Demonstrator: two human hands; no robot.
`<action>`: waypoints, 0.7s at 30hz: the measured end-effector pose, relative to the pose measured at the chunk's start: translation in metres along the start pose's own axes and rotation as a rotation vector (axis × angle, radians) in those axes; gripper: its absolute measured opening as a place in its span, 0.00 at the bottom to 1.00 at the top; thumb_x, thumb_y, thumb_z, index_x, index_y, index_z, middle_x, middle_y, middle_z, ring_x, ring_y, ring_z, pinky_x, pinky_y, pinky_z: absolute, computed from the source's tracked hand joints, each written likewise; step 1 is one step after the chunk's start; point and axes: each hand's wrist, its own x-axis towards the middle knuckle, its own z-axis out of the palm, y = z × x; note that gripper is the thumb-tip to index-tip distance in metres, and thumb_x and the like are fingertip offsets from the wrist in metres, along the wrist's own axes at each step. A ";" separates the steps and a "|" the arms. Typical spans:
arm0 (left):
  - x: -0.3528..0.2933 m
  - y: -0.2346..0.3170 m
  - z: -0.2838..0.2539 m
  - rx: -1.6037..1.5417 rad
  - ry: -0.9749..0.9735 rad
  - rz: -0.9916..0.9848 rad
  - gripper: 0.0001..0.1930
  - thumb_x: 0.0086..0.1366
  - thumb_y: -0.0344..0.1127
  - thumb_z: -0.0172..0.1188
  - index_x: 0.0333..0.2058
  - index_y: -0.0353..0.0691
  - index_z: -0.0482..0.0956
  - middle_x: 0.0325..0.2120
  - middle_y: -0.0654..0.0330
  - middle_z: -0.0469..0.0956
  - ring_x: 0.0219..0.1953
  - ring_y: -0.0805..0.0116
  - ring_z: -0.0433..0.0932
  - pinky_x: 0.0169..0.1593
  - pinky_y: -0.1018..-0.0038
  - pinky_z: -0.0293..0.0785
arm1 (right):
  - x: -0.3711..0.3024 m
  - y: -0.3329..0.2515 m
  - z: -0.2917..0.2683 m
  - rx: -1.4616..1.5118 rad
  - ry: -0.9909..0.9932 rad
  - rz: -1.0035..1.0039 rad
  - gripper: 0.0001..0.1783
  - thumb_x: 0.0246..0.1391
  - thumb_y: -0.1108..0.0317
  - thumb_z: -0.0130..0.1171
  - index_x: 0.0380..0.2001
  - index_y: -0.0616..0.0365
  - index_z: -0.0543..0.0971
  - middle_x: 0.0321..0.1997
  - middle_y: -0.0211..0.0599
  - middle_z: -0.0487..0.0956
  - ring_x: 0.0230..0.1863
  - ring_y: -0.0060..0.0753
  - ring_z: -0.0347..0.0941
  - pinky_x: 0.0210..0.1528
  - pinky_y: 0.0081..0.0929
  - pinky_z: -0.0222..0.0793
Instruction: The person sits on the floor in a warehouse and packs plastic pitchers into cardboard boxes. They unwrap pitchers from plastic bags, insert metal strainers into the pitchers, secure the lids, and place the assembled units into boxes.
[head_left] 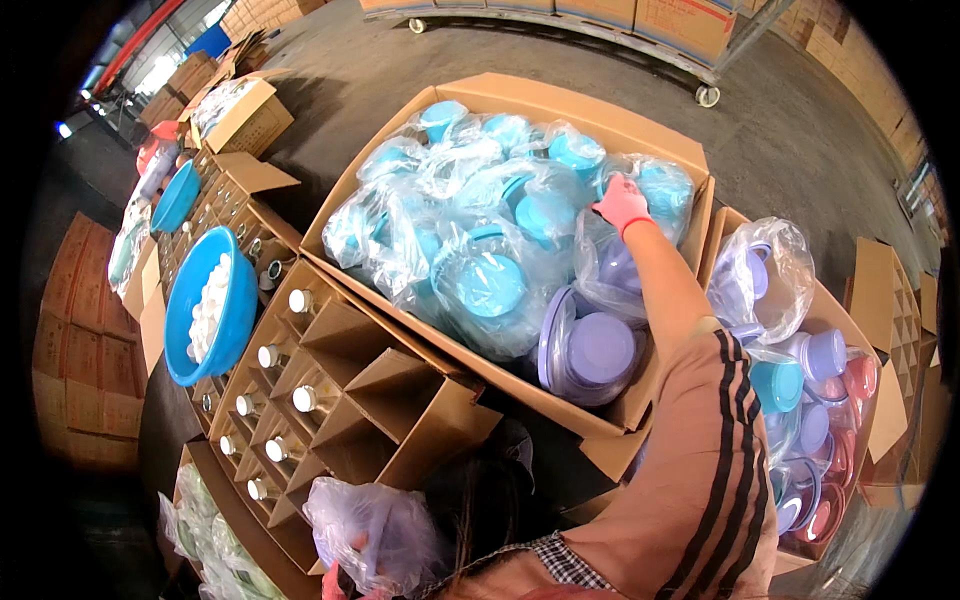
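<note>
My right hand (622,203), in a pink glove, reaches into a large open carton (690,150). Its fingers are bunched on a clear plastic bag (668,190) round a light-blue plastic piece near the carton's right wall. Many bagged light-blue lidded pieces (492,285) fill this carton, with a bagged purple one (600,348) at its near right corner. At the lower edge, a small part of my left hand (334,582), also pink-gloved, shows against a clear plastic bag (375,535) with something pale purple inside. It grips that bag; most of its fingers are hidden.
Left of the carton stands a divided box (400,400) with several white-capped bottles. A blue basin (240,310) of white caps rests beyond it. On the right, another carton (725,225) holds purple, blue and red pieces. A wheeled trolley (560,22) and a person (155,160) are farther off.
</note>
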 end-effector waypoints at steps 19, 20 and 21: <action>-0.010 -0.013 -0.005 -0.214 -0.117 0.020 0.26 0.45 0.23 0.58 0.46 0.32 0.65 0.34 0.59 0.73 0.34 0.72 0.73 0.36 0.77 0.71 | -0.087 0.074 -0.258 1.642 0.236 0.311 0.10 0.44 0.62 0.59 0.25 0.57 0.76 0.19 0.28 0.72 0.18 0.22 0.64 0.21 0.19 0.59; -0.008 -0.010 -0.007 -0.185 -0.105 0.047 0.25 0.45 0.24 0.58 0.46 0.32 0.65 0.33 0.59 0.73 0.32 0.72 0.73 0.34 0.77 0.72 | -0.100 0.090 -0.282 1.669 0.367 0.286 0.11 0.45 0.61 0.58 0.25 0.57 0.75 0.17 0.28 0.71 0.18 0.23 0.65 0.21 0.21 0.60; -0.004 -0.008 -0.011 -0.159 -0.092 0.074 0.25 0.45 0.24 0.58 0.45 0.32 0.65 0.32 0.59 0.73 0.30 0.72 0.73 0.32 0.78 0.72 | -0.120 0.109 -0.307 1.673 0.426 0.243 0.12 0.45 0.59 0.58 0.25 0.57 0.75 0.18 0.29 0.71 0.19 0.23 0.64 0.21 0.21 0.59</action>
